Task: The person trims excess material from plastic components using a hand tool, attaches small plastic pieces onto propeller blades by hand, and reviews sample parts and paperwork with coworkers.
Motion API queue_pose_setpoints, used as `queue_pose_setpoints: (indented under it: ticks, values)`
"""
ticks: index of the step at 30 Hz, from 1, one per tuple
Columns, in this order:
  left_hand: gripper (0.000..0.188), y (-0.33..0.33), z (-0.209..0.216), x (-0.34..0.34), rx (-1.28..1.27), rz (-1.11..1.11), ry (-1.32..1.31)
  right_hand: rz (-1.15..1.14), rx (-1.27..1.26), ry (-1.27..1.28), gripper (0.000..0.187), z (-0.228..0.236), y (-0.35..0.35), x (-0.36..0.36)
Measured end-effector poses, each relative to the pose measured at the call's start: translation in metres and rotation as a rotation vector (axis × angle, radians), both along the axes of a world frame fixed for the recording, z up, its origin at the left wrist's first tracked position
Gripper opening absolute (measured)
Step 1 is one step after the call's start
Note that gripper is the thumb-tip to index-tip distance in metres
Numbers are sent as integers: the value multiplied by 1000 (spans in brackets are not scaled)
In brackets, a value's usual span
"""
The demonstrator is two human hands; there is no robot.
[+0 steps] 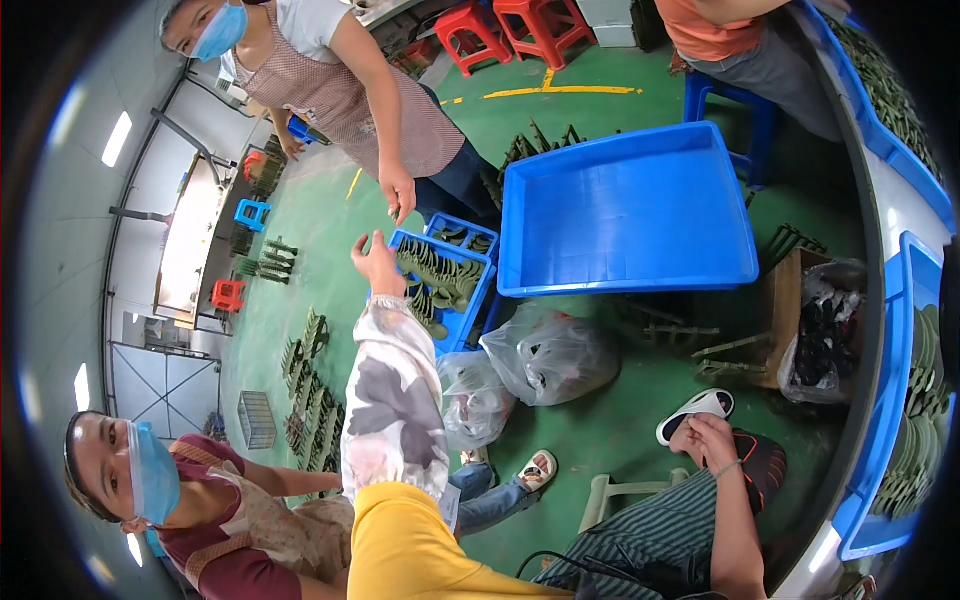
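My left hand (378, 264), in a white and grey patterned oversleeve, stretches out with thumb and finger apart and nothing visible in it. It is beside a blue crate (458, 322) with rows of green curved flat pieces (440, 275). Just above it hangs the hand (398, 190) of a standing person in a checked apron; a small dark thing may be at those fingertips. My right hand (712, 440), with a band at the wrist, has its fingers drawn together over my lap, near a white sandal (695, 408). Anything inside those fingers is hidden.
A large blue tray (630, 215) stands ahead, with clear plastic bags (550, 355) below it. A box with a bag of black items (825, 330) is at right. Blue trays of green pieces (915, 440) line the right edge. Another masked person (240, 520) sits at lower left.
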State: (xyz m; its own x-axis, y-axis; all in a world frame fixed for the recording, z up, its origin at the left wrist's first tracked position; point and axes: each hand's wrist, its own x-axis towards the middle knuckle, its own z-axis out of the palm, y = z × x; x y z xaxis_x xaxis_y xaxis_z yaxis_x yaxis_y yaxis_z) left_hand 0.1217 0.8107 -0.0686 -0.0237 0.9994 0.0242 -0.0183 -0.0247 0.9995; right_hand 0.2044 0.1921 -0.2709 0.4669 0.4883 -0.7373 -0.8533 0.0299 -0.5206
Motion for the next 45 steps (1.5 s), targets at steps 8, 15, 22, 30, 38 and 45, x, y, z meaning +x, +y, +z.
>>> queue_pose_setpoints:
  ticks: [8, 15, 22, 30, 38, 45]
  values:
    - [30, -203, 44, 13, -129, -625, -342, 32, -56, -3, 17, -11, -2, -4]
    - [49, -392, 138, 28, -317, -1599, -1099, 41, -35, -104, 23, 16, -14, -9]
    - [39, -463, 206, -27, -492, -1590, -1623, 76, -69, -226, 25, 19, -24, -24]
    - [50, -505, 218, -46, -426, -1522, -1982, 44, -19, -229, 26, 28, -36, -26]
    - [61, -518, 227, -44, -379, -1549, -1860, 54, -8, -276, 23, 25, -38, -26]
    - [51, -511, 221, -51, -467, -1601, -1718, 61, -20, -251, 22, 27, -37, -25]
